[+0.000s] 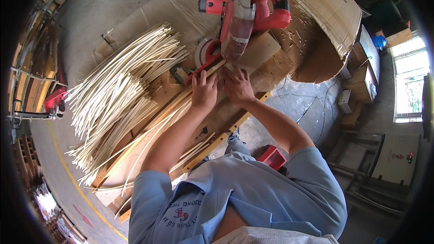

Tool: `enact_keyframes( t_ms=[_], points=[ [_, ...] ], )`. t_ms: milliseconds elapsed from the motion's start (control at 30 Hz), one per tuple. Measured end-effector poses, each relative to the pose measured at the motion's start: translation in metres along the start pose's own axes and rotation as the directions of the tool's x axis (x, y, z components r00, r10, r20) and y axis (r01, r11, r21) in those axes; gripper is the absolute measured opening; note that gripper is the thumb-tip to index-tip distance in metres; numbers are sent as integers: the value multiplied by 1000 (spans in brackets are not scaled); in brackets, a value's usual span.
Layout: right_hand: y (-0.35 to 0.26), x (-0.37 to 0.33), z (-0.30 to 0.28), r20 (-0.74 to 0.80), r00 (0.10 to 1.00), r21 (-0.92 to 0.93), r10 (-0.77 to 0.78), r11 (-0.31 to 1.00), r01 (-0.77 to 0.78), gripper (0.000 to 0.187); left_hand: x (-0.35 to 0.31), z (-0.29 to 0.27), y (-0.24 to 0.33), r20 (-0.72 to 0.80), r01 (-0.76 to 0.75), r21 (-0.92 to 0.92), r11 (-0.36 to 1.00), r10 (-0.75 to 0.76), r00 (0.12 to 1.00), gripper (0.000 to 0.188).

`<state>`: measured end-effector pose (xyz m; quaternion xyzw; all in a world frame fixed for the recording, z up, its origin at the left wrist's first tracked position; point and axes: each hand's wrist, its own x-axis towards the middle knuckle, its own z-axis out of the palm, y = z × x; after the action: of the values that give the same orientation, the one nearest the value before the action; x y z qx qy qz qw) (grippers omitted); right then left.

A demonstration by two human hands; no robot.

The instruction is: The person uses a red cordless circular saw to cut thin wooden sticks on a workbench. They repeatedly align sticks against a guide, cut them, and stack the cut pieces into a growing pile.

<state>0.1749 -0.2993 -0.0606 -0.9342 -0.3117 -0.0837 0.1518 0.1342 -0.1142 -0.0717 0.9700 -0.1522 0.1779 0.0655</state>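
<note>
A red miter saw (237, 22) with a grey blade guard stands on the wooden bench just beyond my hands. My left hand (204, 92) is closed over thin pale rods (169, 117) that run back toward my left forearm, its fingertips against the wooden fence beside the saw. Close under the blade guard, my right hand (237, 85) rests with bent fingers at the rods' end. Whatever lies beneath its fingers is mostly hidden. To the left, a large heap of similar pale rods (122, 95) lies across the bench.
A cardboard sheet (327, 9) curves up behind the saw at the right. A red box-shaped thing (272, 157) sits on the floor near my body. Wooden pieces fill a rack (34, 95) at the far left. Cables (316, 104) trail over the floor at right.
</note>
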Motion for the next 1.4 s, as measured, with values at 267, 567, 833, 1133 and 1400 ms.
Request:
enact_keyframes(
  t_ms=[267,567,833,1133,1400],
  points=[
    [-6,2,-3,182,983,-47,7,999,2,74,0,-3,5,12,40,-26,999,-40,999,42],
    [-4,1,-7,179,984,40,-14,999,7,76,5,-6,6,35,4,-18,1000,-3,999,45],
    [-4,-2,-12,174,984,56,-30,998,20,82,10,-10,9,61,21,-36,999,-19,998,44],
    [-11,-2,-19,252,967,-7,46,999,-45,86,7,-8,13,59,-8,-31,999,9,998,43],
    [-18,5,-36,315,949,1,34,999,-36,94,3,-12,1,39,-21,-10,1000,21,999,42]
  ],
)
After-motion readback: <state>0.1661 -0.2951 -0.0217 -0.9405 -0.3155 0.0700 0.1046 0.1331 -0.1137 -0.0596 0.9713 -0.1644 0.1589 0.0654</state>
